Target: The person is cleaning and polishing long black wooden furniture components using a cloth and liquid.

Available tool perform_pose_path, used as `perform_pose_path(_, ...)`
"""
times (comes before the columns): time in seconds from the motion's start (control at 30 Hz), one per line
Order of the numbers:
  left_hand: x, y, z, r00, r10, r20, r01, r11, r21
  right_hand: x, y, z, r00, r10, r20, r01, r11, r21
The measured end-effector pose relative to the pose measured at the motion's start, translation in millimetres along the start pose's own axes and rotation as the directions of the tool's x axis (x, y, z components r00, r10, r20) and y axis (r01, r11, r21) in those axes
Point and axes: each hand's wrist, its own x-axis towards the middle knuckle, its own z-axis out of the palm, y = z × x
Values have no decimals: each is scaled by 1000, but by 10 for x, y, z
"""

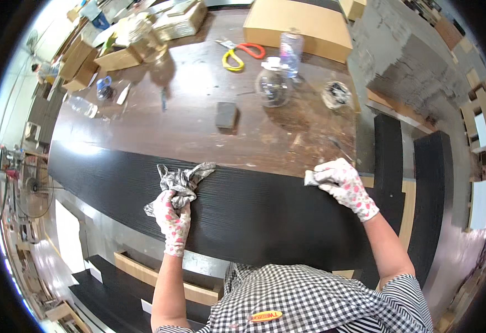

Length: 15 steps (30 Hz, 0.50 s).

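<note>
The left hand [172, 217] bunches a grey rag [183, 180] on the black panel [254, 211] (wiping, seemingly), which spans the bench at six o'clock. The right hand [345, 183], at three o'clock, pinches a small pale block [311, 177]. Further strokes need steady pressure.

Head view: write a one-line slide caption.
Gloved left hand grips a rag on a black board; right hand presses a small block at its edge.
</note>
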Motion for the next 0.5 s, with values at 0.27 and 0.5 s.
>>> perform_pose_path(0.27, 485, -1626, -524, 971, -217, -101, 215, 976, -33, 1626, -946, 1598, 973, -222, -59, 216, 971, -100)
perform_pose_path(0.5, 613, -1843, -646, 979, -183, -91, 186, 982, 26, 1992, -1261, 1842, 973, -224, 56, 230, 962, -147)
